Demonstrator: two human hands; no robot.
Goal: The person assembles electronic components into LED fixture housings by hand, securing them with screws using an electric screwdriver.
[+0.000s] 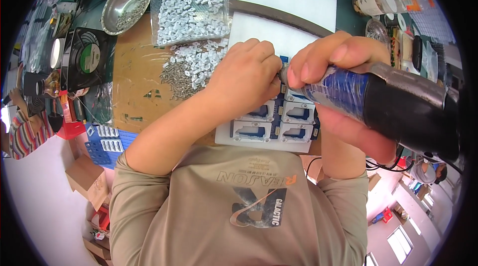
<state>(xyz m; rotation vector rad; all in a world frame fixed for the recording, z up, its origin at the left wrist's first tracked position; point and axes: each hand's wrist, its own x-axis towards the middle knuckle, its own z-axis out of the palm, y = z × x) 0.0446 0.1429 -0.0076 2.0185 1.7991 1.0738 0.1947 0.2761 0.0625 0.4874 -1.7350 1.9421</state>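
Two hands [249, 74] [338, 66] meet; electric screwdriver [393, 101] in right fingers.

left hand [246, 74] curled into a loose fist, knuckles up, forearm running in from lower left. right hand [343, 91] wrapped tight in a full grip, fingers [318, 59] nearly touching the left hand

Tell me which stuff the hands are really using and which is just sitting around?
In use: electric screwdriver in the right hand; tray of blue parts under the left hand; screws; white pieces.

Lying about: metal bowl; black fan; tape roll.
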